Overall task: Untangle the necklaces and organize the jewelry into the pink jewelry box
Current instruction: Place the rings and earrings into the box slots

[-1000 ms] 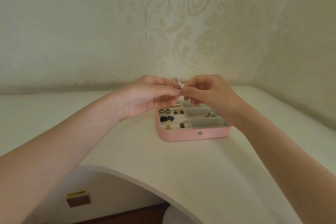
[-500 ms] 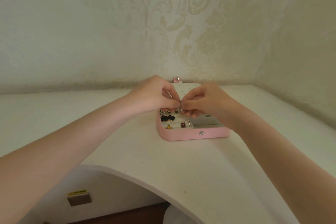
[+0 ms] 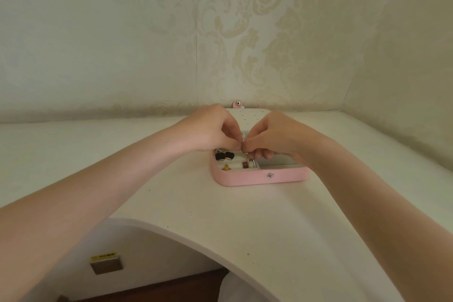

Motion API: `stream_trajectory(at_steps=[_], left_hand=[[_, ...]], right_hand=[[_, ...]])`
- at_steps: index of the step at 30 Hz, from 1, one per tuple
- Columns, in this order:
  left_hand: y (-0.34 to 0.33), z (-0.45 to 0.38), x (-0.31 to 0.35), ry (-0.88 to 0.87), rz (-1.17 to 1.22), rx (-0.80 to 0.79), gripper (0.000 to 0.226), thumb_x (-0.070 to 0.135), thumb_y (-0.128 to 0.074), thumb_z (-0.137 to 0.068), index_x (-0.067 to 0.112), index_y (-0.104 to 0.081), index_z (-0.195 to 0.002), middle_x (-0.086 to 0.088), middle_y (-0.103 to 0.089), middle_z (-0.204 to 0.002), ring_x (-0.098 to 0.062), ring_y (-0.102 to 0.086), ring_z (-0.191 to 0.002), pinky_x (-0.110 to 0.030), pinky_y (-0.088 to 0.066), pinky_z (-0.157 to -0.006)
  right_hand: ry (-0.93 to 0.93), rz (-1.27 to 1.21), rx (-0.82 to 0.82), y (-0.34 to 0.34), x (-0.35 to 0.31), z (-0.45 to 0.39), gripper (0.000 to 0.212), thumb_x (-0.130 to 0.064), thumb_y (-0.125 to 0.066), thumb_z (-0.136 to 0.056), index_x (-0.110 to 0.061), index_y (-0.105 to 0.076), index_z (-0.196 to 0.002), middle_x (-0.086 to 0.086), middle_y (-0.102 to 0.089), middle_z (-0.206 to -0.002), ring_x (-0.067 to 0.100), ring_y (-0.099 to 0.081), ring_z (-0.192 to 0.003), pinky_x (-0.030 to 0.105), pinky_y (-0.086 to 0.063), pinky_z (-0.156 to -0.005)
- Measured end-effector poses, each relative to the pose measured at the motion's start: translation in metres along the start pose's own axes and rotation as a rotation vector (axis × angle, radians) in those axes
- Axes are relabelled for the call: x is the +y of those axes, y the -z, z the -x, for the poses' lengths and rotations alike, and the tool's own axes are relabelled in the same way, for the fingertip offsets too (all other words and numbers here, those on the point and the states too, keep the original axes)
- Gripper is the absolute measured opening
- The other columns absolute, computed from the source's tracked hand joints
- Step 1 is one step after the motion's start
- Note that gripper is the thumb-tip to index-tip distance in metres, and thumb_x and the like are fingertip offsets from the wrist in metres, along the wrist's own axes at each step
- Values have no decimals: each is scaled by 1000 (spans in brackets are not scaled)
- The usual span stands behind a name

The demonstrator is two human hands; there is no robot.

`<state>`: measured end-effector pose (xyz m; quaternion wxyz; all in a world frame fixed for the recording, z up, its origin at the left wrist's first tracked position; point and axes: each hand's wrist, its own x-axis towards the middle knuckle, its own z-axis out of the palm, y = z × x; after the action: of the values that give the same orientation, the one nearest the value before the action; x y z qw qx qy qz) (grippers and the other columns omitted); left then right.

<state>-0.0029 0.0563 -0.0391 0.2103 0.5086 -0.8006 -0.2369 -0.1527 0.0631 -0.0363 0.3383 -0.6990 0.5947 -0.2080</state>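
Note:
The pink jewelry box [image 3: 245,178] lies open on the white desk, its white dotted lid [image 3: 247,117] laid back toward the wall. Black earrings [image 3: 224,155], a small gold piece [image 3: 226,167] and a red ring [image 3: 245,165] sit in its left compartments. My left hand [image 3: 210,130] and my right hand [image 3: 274,136] meet fingertip to fingertip low over the box, both pinching a tiny silver piece of jewelry [image 3: 243,148] between them. The hands hide the middle and back compartments.
The white desk [image 3: 245,228] fills a wallpapered corner, with walls behind and to the right. Its front edge curves inward near me. Below the edge, a small block with a yellow label [image 3: 106,263] sits on a white panel.
Both hands, pinching the small piece, have come down from above the box to just over its compartments. The view has shifted slightly.

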Motion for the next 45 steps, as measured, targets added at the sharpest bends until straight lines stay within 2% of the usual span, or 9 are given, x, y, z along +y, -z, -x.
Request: stream_trajectory(at_steps=[6, 11, 15, 21, 25, 28, 36, 40, 45], left_hand=[[-1, 0, -3, 11, -12, -6, 6, 12, -71, -77, 18, -73, -76, 13, -61, -59, -3, -53, -58, -20, -42, -61], [11, 2, -13, -2, 98, 96, 16, 11, -69, -80, 25, -70, -71, 5, -70, -77, -5, -61, -72, -25, -49, -78], [8, 13, -18, -36, 37, 5, 14, 9, -69, -79, 23, -71, -77, 17, -65, -70, 11, -57, -61, -5, -42, -61], [3, 11, -17, -69, -9, 25, 16, 9, -70, -79, 24, -70, -75, 16, -64, -69, 14, -55, -59, -3, -37, -57], [10, 7, -20, -68, 28, 146, 19, 12, -70, -79, 29, -69, -70, 14, -67, -71, 11, -55, -58, -5, -40, -59], [14, 7, -21, -84, 51, 196, 22, 13, -70, -78, 33, -68, -69, 14, -68, -73, 9, -56, -61, -9, -43, -64], [10, 10, -16, -135, 26, 160, 29, 11, -70, -79, 37, -66, -67, 11, -68, -75, 4, -57, -66, -13, -43, -67], [3, 15, -12, -208, -112, 36, 17, 14, -68, -82, 30, -74, -83, 7, -61, -80, -6, -51, -75, -23, -40, -74], [1, 15, -14, -247, -187, -39, 24, 11, -65, -83, 31, -74, -94, 8, -54, -83, -18, -55, -86, -30, -40, -82]], right_hand=[[-56, 244, -73, 0, -17, -1, 9, -11, -64, -76, -7, -66, -68, 2, -54, -56, 12, -41, -45, 16, -31, -44], [-84, 323, -71, -3, -21, -6, 26, -12, -62, -76, -10, -50, -53, 0, -41, -45, 13, -34, -39, 12, -27, -37], [-71, 284, -56, -5, -16, -9, 28, -9, -61, -74, -10, -44, -52, -1, -35, -42, 13, -29, -37, 15, -24, -37], [-95, 337, -99, -1, -16, -11, 28, -10, -60, -76, -11, -42, -55, 1, -34, -49, 13, -28, -35, 11, -21, -34], [-91, 323, -126, 3, -16, -15, 22, -9, -63, -71, -10, -48, -55, 8, -41, -62, 21, -36, -57, 23, -29, -46], [-89, 301, -143, 7, -14, -16, 24, -9, -66, -71, -9, -49, -53, 8, -43, -62, 20, -37, -57, 23, -30, -47], [-109, 271, -248, 10, -16, -21, 29, -7, -65, -77, -10, -47, -55, 3, -40, -53, 15, -34, -49, 22, -27, -46], [-123, 252, -313, 13, -17, -25, 27, -3, -64, -79, -10, -48, -57, 0, -41, -54, 12, -32, -48, 20, -26, -44], [-122, 285, -351, 14, -20, -28, 31, -4, -65, -80, -11, -48, -56, -2, -42, -52, 11, -33, -47, 19, -28, -44]])
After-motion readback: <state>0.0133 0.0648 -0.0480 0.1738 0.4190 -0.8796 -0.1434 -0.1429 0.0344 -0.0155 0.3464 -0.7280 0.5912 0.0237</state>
